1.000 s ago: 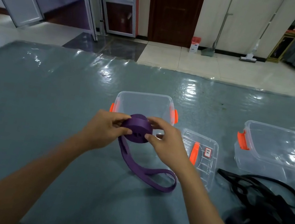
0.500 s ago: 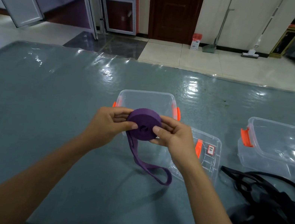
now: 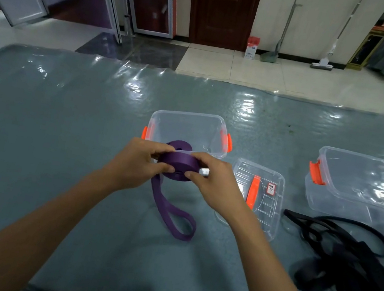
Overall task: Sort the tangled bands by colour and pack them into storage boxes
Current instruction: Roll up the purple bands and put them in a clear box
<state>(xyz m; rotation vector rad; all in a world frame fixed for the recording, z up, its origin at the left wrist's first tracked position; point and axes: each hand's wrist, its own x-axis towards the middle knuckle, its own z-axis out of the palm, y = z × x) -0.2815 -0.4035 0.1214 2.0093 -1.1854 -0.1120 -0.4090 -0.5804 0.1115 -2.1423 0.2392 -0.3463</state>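
A purple band (image 3: 178,166) is wound into a flat coil that both hands hold above the table. My left hand (image 3: 135,164) grips its left side and my right hand (image 3: 215,182) pinches its right side. The band's loose tail hangs down and ends in a loop lying on the table. Just behind the coil stands an open clear storage box (image 3: 188,129) with orange latches, with nothing visible inside. A tangle of black bands (image 3: 354,264) lies at the right.
The clear lid (image 3: 263,201) with an orange handle lies right of my right hand. A second clear box (image 3: 363,186) with orange latches stands at the far right. The table (image 3: 47,132) is covered in shiny plastic sheet.
The coil has tipped from facing me to lying flatter. The loose tail has grown shorter as more band went onto the coil.
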